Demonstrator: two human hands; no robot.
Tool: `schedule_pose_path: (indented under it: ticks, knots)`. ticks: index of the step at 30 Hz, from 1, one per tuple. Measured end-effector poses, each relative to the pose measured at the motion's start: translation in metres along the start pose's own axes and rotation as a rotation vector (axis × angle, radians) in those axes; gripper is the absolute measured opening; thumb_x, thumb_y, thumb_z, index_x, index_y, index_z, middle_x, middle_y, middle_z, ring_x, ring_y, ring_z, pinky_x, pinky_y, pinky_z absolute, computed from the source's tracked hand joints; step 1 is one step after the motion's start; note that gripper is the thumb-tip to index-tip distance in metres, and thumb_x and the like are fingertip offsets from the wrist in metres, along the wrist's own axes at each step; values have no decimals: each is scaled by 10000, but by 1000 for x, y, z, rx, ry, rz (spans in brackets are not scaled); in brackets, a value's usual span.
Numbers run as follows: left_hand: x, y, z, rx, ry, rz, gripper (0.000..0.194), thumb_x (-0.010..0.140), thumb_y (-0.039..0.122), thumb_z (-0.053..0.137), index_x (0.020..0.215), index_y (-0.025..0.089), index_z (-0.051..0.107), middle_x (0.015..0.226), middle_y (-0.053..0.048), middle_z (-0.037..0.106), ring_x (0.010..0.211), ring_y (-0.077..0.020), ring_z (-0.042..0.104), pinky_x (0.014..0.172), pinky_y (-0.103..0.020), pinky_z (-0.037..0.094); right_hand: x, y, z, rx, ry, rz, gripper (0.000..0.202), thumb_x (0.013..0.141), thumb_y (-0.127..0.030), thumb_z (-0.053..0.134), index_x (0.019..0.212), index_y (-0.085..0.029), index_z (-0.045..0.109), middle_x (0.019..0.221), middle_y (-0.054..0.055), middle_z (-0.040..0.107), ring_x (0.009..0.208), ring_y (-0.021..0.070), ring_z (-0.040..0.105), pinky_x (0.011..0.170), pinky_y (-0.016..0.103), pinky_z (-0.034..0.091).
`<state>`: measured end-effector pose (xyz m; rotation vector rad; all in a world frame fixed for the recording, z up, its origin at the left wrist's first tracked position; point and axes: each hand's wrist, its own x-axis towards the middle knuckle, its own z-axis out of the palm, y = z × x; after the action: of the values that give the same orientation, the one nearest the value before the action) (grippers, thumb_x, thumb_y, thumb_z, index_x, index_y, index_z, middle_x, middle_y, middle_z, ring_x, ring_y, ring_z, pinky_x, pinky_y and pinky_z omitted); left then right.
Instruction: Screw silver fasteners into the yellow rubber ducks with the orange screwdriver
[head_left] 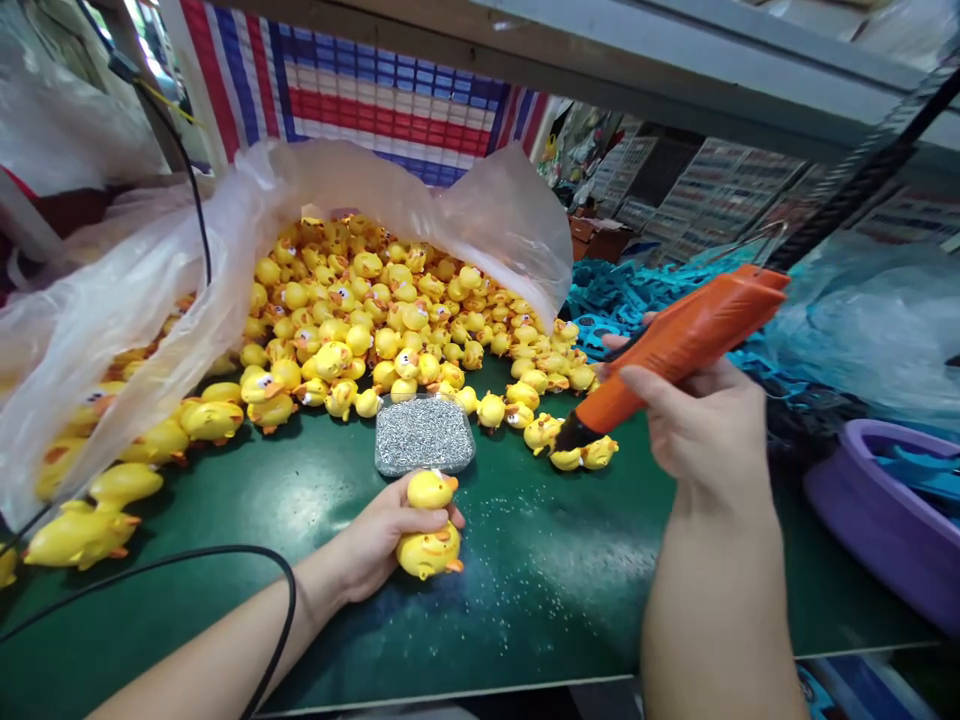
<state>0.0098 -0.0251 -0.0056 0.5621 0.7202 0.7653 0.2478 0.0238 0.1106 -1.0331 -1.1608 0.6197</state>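
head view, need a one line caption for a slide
Left hand holds a yellow toy duck, right hand an orange power screwdriver, before heaped ducks.

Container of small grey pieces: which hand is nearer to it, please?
Left. The left hand is just in front of the container; the right hand is farther away, to its right, holding the orange tool.

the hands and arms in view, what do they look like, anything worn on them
Both the left hand and the right hand are bare, with no gloves. The forearms are bare too: no sleeves, watch or bracelet shows.
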Motion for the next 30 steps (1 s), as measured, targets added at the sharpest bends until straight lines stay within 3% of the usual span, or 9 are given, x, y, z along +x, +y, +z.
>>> schedule_pose_path:
  ticks: [3, 6, 8, 13, 23, 30]
  knots:
    - [1, -4, 1, 4, 5, -4, 399, 599, 200, 797, 906, 163, 544, 773, -57, 677, 632, -160, 617, 602, -317, 537, -29, -3, 27, 167, -245, 45, 490, 545, -452, 863, 953, -247, 686, 864, 13, 627, 695, 142, 548, 633, 306, 479]
    - [1, -5, 2, -3, 0, -7, 391, 596, 214, 807, 879, 168, 540, 769, -53, 673, 638, -156, 615, 599, -302, 529, -54, -12, 52, 327, -422, 79, 417, 652, -538, 788, 935, -270, 641, 770, -15, 576, 629, 128, 535, 585, 295, 473]
    - [1, -4, 2, -10, -6, -5, 385, 591, 222, 813, 859, 171, 540, 761, -44, 668, 627, -158, 616, 598, -313, 535, -66, -20, 66, 388, -383, 76, 379, 690, -526, 771, 927, -287, 596, 722, -37, 562, 572, 117, 532, 567, 292, 472]
    - [1, -2, 3, -4, 21, 19, 388, 580, 233, 811, 840, 175, 529, 744, -32, 663, 613, -152, 605, 576, -303, 532, -80, -23, 85, 392, -107, -25, 369, 704, -483, 780, 947, -300, 571, 674, -50, 539, 534, 117, 522, 551, 289, 460]
    - [-6, 1, 10, -18, -16, 22, 429, 592, 274, 799, 846, 194, 463, 731, -17, 641, 652, -148, 591, 615, -302, 527, -93, 7, 95, 400, -212, -22, 201, 797, -337, 716, 926, -273, 576, 682, -48, 554, 565, 121, 535, 538, 289, 462]
    - [-7, 2, 9, -7, 5, 31, 446, 600, 227, 757, 933, 202, 461, 729, 1, 627, 652, -150, 589, 609, -300, 523, -99, 13, 100, 379, -197, -56, 120, 854, -234, 645, 929, -285, 565, 652, -71, 544, 546, 101, 549, 539, 266, 476]
